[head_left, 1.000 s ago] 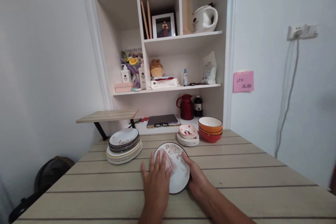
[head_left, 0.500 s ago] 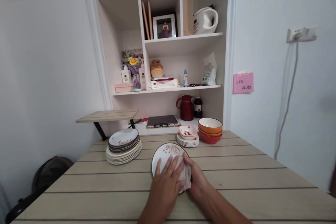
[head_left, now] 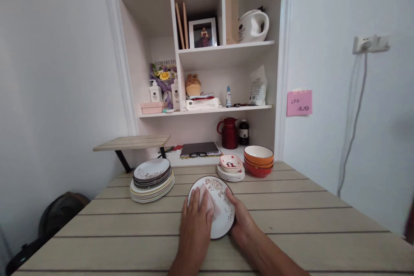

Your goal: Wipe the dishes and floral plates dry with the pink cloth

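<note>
A white plate (head_left: 222, 224) with a dark rim and a brown floral pattern is held above the table, its face turned up toward me. My right hand (head_left: 243, 221) grips its right edge, thumb on the face and the other fingers hidden behind. My left hand (head_left: 195, 226) presses a pale pink cloth (head_left: 211, 208) against the left part of the plate. Its fingers lie close together over the cloth, which pokes out to the right of them.
Stacked plates (head_left: 152, 183) stand on the table (head_left: 300, 224) at left. Small dishes under a pink patterned bowl (head_left: 231, 164) and a stack of orange and red bowls (head_left: 258, 161) stand at the back right. Behind are a raised wooden stand (head_left: 132, 141) and a red jug (head_left: 230, 133).
My left hand and the cloth have moved left across the plate, uncovering its right side and lower floral pattern. My right hand keeps its grip on the edge.
</note>
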`<action>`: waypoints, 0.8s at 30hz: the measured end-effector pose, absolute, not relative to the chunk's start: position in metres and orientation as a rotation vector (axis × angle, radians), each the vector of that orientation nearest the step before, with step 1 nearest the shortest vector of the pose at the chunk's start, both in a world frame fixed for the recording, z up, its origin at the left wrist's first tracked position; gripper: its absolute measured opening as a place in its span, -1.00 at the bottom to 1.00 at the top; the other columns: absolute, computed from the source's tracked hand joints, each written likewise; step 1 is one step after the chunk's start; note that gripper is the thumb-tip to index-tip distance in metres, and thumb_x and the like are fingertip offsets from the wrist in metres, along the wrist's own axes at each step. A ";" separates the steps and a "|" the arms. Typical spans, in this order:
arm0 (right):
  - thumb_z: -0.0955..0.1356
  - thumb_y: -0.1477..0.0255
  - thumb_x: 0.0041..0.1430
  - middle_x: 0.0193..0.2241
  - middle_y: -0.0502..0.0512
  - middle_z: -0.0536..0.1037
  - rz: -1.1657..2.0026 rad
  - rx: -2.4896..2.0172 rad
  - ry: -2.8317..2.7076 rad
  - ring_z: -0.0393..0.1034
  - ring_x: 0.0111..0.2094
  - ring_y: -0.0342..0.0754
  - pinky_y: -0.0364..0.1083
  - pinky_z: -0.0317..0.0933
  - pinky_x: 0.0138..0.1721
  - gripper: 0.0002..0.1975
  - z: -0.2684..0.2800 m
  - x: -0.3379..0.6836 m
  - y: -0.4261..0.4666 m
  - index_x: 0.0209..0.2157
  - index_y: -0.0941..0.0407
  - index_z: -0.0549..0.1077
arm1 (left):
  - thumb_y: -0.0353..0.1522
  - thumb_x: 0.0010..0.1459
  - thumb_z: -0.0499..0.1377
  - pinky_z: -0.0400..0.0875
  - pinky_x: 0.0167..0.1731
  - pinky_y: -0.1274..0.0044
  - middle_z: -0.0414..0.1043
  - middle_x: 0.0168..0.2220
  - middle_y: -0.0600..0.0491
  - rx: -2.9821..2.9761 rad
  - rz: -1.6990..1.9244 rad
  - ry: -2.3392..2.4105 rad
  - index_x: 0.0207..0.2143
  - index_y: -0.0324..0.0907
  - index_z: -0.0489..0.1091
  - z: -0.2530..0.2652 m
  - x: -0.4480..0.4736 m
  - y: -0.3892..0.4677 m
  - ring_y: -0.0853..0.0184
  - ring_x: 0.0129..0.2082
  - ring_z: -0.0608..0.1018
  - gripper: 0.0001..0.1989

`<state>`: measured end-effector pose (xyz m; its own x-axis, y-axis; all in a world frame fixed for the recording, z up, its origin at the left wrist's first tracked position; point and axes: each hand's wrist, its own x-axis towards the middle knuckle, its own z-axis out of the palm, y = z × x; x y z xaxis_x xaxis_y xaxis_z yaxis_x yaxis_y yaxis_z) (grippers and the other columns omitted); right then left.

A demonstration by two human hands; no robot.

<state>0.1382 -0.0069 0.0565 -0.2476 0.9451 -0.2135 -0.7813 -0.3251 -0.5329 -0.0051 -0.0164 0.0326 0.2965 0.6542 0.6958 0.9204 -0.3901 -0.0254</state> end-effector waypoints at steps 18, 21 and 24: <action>0.34 0.16 0.14 -0.39 0.29 0.66 1.801 -0.619 -0.304 0.56 -0.32 0.11 0.03 0.35 -0.15 -0.52 0.062 0.144 -0.004 -0.14 0.32 0.49 | -0.53 0.11 0.17 0.44 -0.01 0.40 0.36 0.07 -0.03 -2.474 -0.923 -1.305 0.00 -0.08 0.39 0.040 -0.002 -0.028 0.24 0.03 0.47 -0.61; 0.38 0.19 0.10 -0.40 0.25 0.66 1.757 -0.692 -0.379 0.55 -0.40 0.06 -0.02 0.36 -0.23 -0.54 0.060 0.141 -0.008 -0.16 0.31 0.50 | -0.52 0.10 0.20 0.44 0.00 0.41 0.37 0.08 0.00 -2.494 -0.921 -1.211 -0.01 -0.06 0.41 0.044 -0.001 -0.030 0.25 0.04 0.47 -0.61; 0.41 0.20 0.06 -0.30 0.30 0.66 1.802 -0.715 -0.490 0.56 -0.31 0.09 -0.01 0.35 -0.19 -0.50 0.063 0.136 -0.015 -0.10 0.31 0.49 | -0.42 0.12 0.25 0.38 0.07 0.31 0.40 0.07 0.06 -2.419 -0.934 -1.143 -0.01 0.04 0.42 0.049 -0.003 -0.030 0.23 0.03 0.46 -0.63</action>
